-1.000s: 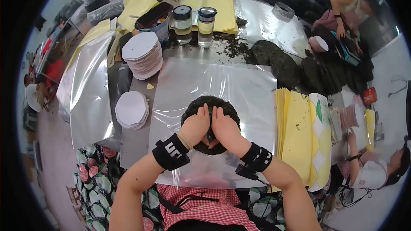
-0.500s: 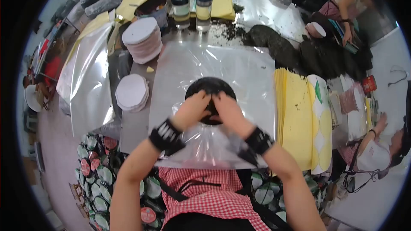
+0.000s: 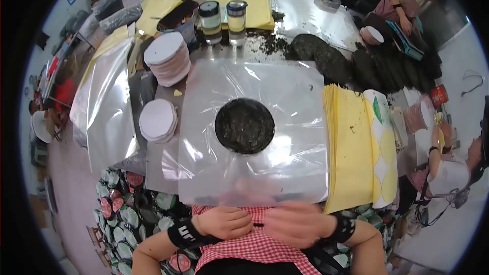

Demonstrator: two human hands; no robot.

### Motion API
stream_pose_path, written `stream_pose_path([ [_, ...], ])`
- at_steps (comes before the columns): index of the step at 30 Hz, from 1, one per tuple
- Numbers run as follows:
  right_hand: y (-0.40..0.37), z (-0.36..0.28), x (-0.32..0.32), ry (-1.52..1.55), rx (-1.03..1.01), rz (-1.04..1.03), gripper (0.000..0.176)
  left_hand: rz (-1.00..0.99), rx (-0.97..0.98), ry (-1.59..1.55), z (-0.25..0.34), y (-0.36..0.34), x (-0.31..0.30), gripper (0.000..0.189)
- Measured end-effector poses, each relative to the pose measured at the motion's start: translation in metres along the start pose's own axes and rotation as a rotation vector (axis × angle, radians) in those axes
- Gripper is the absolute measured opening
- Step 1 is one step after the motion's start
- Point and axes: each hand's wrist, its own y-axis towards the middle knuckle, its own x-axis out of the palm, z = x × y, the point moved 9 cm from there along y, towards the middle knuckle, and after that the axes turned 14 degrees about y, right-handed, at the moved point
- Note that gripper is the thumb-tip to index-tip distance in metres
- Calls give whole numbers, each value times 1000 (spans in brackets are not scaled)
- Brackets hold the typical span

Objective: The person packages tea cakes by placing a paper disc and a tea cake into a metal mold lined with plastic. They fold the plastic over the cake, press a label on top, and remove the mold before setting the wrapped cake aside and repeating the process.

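A second ago both hands were pressed together over the dark round disc (image 3: 244, 126); now they have left it and come back to the near edge of the clear plastic sheet (image 3: 300, 104), in front of the checked apron (image 3: 239, 254); we judge that the pressing has at least paused. The disc lies in full view near the middle of the sheet, on the tabletop (image 3: 162, 165); whether film also covers it, we cannot tell.

We see the left hand (image 3: 225, 222) with its fingers curled in; the right hand (image 3: 298, 224) is blurred; whether either grips the sheet's edge, we cannot tell. The yellow sheets (image 3: 349, 147) sit beside the sheet at the right; a low white paper stack (image 3: 158, 120) stands at its left.
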Motion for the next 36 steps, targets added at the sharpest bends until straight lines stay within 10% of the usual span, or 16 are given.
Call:
stream_pose_path([
  [2,-76,35,78,-28,222,-121,33,-352,-789,-131,-74,-52,76,50],
  [6,-149,140,115,30,644,-124,67,241,-894,393,-163,-39,0,106],
  [8,-125,171,85,-191,908,37,87,67,-746,238,-175,12,31,115],
  [10,-137,179,89,-142,859,123,94,18,-777,207,-187,19,61,77],
  [12,-150,207,85,-94,821,232,100,-163,-1401,-313,-214,-4,73,57],
  [14,-180,244,56,-402,967,291,96,-30,-1393,-130,-227,-1,73,53],
  [15,-189,269,42,292,881,939,90,88,-1389,35,-221,-3,67,49],
  [20,-17,236,72,22,571,483,57,51,-1038,245,-209,-4,60,58],
  [22,-36,261,92,193,940,437,41,679,-1158,16,-210,-48,22,57],
  [23,-31,270,93,192,932,439,41,1101,-1590,-630,-252,-101,63,64],
  [26,-30,270,103,-34,930,282,26,722,-1213,-513,-248,-38,49,61],
  [28,-30,234,61,-51,413,599,18,341,-853,-35,-231,20,42,54],
  [30,-59,227,13,-260,502,835,14,303,-847,-84,-231,23,51,56],
  [32,-126,293,2,192,966,1607,28,272,-885,-110,-237,21,59,58],
  [34,-107,353,23,815,1016,1518,36,220,-929,-159,-233,21,68,60],
  [36,-73,355,52,1437,996,1335,44,651,-1186,-674,-249,-2,64,59],
])
